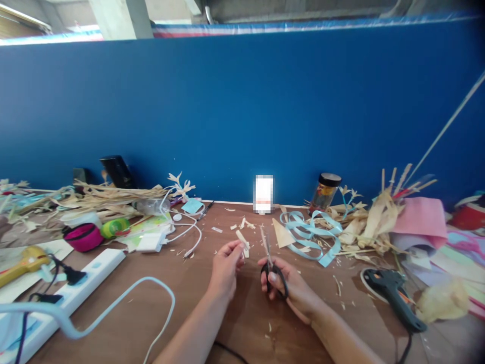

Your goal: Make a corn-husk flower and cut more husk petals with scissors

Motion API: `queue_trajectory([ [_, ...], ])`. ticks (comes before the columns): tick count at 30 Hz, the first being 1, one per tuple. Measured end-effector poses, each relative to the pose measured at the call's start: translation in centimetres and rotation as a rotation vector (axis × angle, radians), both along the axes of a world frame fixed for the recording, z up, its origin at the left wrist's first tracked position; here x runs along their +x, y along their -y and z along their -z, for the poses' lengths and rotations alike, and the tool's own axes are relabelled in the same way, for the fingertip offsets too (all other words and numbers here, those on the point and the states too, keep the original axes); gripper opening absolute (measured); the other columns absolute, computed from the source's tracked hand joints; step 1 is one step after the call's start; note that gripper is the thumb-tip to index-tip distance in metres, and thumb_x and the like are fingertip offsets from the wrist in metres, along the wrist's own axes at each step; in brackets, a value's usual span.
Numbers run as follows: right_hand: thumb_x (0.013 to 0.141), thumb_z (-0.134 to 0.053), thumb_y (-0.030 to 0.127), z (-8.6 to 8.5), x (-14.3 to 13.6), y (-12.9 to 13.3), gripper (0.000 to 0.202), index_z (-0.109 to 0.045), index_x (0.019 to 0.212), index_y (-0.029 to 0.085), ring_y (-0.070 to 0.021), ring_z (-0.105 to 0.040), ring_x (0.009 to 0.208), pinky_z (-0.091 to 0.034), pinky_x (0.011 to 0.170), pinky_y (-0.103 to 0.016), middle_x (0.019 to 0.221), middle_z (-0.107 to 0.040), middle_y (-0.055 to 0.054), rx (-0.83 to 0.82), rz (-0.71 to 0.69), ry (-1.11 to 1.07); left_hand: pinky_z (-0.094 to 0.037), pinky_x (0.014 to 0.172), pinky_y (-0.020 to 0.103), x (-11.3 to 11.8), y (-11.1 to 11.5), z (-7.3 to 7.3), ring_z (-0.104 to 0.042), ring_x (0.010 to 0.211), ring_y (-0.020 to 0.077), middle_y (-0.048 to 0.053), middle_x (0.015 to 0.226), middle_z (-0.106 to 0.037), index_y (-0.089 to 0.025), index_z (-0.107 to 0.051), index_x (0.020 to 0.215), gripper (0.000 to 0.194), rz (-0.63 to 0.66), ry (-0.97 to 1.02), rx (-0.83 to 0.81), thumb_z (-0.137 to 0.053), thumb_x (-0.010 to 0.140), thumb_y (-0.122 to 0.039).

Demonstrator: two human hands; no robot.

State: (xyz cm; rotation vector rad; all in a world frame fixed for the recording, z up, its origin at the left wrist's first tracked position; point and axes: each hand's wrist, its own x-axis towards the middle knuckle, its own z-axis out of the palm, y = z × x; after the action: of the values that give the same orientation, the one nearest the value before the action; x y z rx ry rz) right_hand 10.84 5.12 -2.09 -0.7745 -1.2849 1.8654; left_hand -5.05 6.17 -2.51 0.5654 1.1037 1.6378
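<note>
My left hand is closed in a pinch, with a small pale piece of dried husk at its fingertips. To its right, my right hand grips a pair of scissors by the black handles. The blades point up and away from me, close together, and are apart from the husk piece. Just beyond both hands, several husk scraps lie on the brown table.
On the right are a curled light-blue ribbon, a black-lidded jar, dried husks and a glue gun. To the left lie a white power strip, a looping cable and a husk pile. A blue partition stands behind.
</note>
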Motion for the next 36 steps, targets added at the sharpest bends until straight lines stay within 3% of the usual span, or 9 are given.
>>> queue_trajectory([
  [3,0.064,-0.069,0.034,0.0,0.1,-0.5,0.04,-0.052,0.097,0.021,-0.0106,-0.054,0.064,-0.037,0.049,-0.018,0.074,-0.057,0.0,-0.042,0.152,-0.053,-0.043,0.059,0.016,0.8,1.1,-0.7,-0.054,0.064,0.0104,0.003,0.072,-0.062,-0.018,-0.068,0.071,0.008,-0.052,-0.468,0.211,-0.067,0.063,-0.019],
  [5,0.068,-0.065,0.037,-0.1,0.4,-0.8,0.036,-0.051,0.097,0.021,-0.0099,-0.055,0.063,-0.036,0.048,-0.017,0.074,-0.058,0.0,-0.101,0.18,-0.106,-0.042,0.069,0.019,1.1,1.7,-0.9,-0.054,0.075,0.0145,0.005,0.08,-0.061,-0.022,-0.07,0.072,0.009,-0.015,-0.646,0.303,-0.066,0.064,-0.019],
  [8,0.074,-0.057,0.044,-0.4,0.9,-0.9,0.032,-0.052,0.096,0.021,-0.0089,-0.054,0.059,-0.033,0.046,-0.016,0.072,-0.058,0.0,-0.168,0.16,-0.131,-0.039,0.081,0.024,1.1,2.1,-0.8,-0.052,0.082,0.0181,0.006,0.081,-0.061,-0.027,-0.07,0.074,0.014,0.038,-0.803,0.34,-0.062,0.067,-0.018],
  [13,0.064,-0.068,0.033,-0.4,0.8,-0.8,0.034,-0.052,0.092,0.021,-0.0082,-0.053,0.056,-0.03,0.044,-0.015,0.063,-0.056,0.004,-0.128,0.153,-0.059,-0.039,0.083,0.026,1.0,2.0,-0.2,-0.052,0.082,0.0189,0.006,0.079,-0.062,-0.029,-0.07,0.076,0.016,0.051,-0.937,0.37,-0.061,0.068,-0.018],
  [17,0.063,-0.069,0.027,0.0,0.6,-1.0,0.034,-0.051,0.091,0.02,-0.0079,-0.051,0.056,-0.033,0.047,-0.017,0.061,-0.054,0.005,-0.059,0.189,-0.027,-0.041,0.077,0.021,1.6,2.2,-0.4,-0.054,0.079,0.016,0.006,0.082,-0.061,-0.025,-0.07,0.08,0.016,0.038,-0.77,0.361,-0.063,0.067,-0.019],
  [19,0.063,-0.07,0.025,0.2,0.5,-1.1,0.035,-0.05,0.09,0.019,-0.0079,-0.05,0.056,-0.035,0.05,-0.018,0.061,-0.054,0.005,-0.017,0.235,-0.002,-0.043,0.071,0.02,2.0,2.2,-0.4,-0.054,0.077,0.0145,0.006,0.088,-0.06,-0.023,-0.065,0.093,0.026,0.015,-0.619,0.286,-0.063,0.067,-0.022],
  [21,0.061,-0.071,0.025,0.2,0.4,-1.2,0.036,-0.05,0.09,0.018,-0.0077,-0.049,0.055,-0.036,0.052,-0.018,0.06,-0.054,0.005,0.022,0.269,0.022,-0.046,0.062,0.021,2.3,2.0,-0.3,-0.056,0.072,0.0134,0.006,0.086,-0.06,-0.02,-0.06,0.098,0.031,0.082,-0.448,0.161,-0.062,0.068,-0.029],
  [26,0.062,-0.071,0.026,0.3,0.3,-1.1,0.04,-0.048,0.093,0.017,-0.0069,-0.049,0.056,-0.035,0.054,-0.018,0.062,-0.056,0.005,0.07,0.284,0.049,-0.046,0.054,0.019,2.5,1.7,0.3,-0.057,0.06,0.0097,0.005,0.073,-0.062,-0.012,-0.059,0.078,0.024,0.404,-0.185,-0.035,-0.063,0.067,-0.034],
  [36,0.064,-0.07,0.03,0.3,0.2,-1.0,0.04,-0.047,0.096,0.019,-0.0085,-0.049,0.058,-0.034,0.053,-0.018,0.063,-0.054,0.005,0.102,0.255,0.064,-0.047,0.05,0.014,2.2,1.6,0.2,-0.053,0.052,0.005,-0.001,0.058,-0.055,-0.011,-0.059,0.068,0.017,0.466,0.042,-0.088,-0.067,0.065,-0.026],
])
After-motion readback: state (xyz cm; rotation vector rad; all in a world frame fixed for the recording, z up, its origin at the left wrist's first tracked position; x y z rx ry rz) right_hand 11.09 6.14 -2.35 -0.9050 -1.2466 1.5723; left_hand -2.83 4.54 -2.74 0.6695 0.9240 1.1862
